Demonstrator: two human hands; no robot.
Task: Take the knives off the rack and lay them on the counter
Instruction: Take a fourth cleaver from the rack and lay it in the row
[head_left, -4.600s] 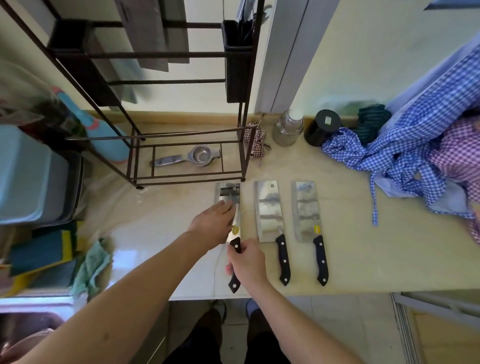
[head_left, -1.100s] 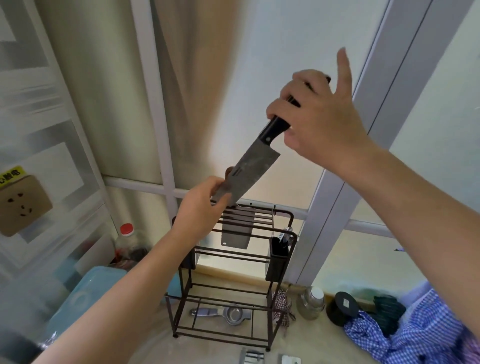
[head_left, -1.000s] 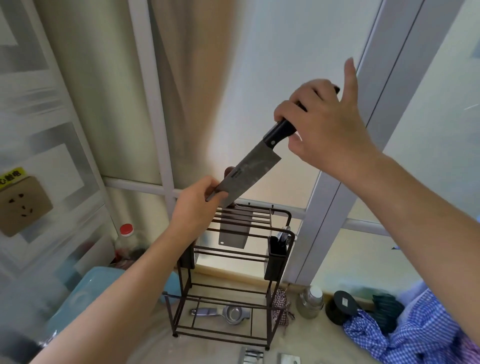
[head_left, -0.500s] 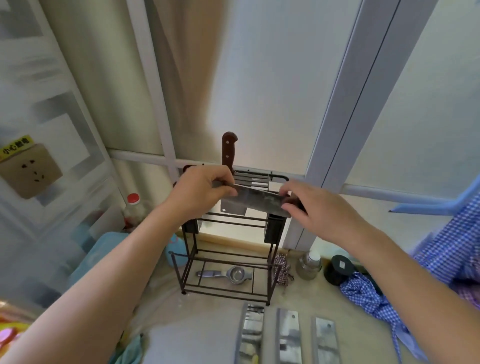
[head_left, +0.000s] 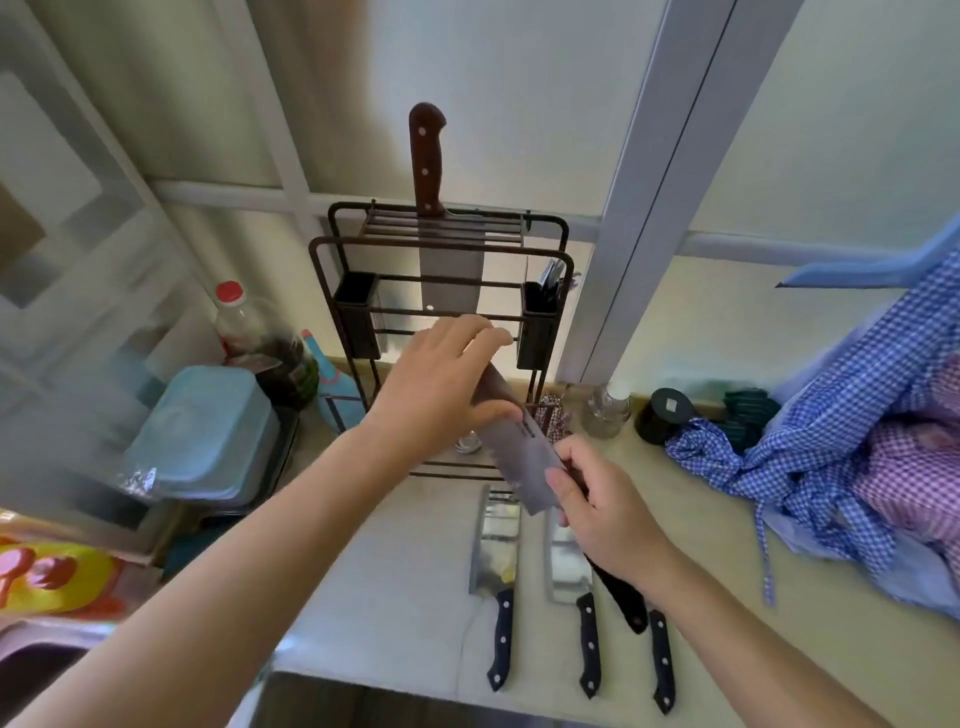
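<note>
Over the counter (head_left: 395, 597), just near of the rack (head_left: 439, 291), we've got a knife (head_left: 519, 457) in both hands: left hand (head_left: 441, 384) pinching the far end of the blade, right hand (head_left: 602, 514) wrapped around the black handle. Three cleavers (head_left: 493, 540) already lie in a row below, handles toward us, and one brown-handled cleaver (head_left: 441, 244) is still upright in the rack.

What could bite us: bare fingers on the blade (a slip means a cut), or clanking down onto the laid cleavers.

Containers: the rack's right cup (head_left: 537, 322) holds some utensils, too blurry to name; the left cup (head_left: 358, 322) we can't see into. The red-capped bottle (head_left: 260, 343) has dark liquid.
</note>
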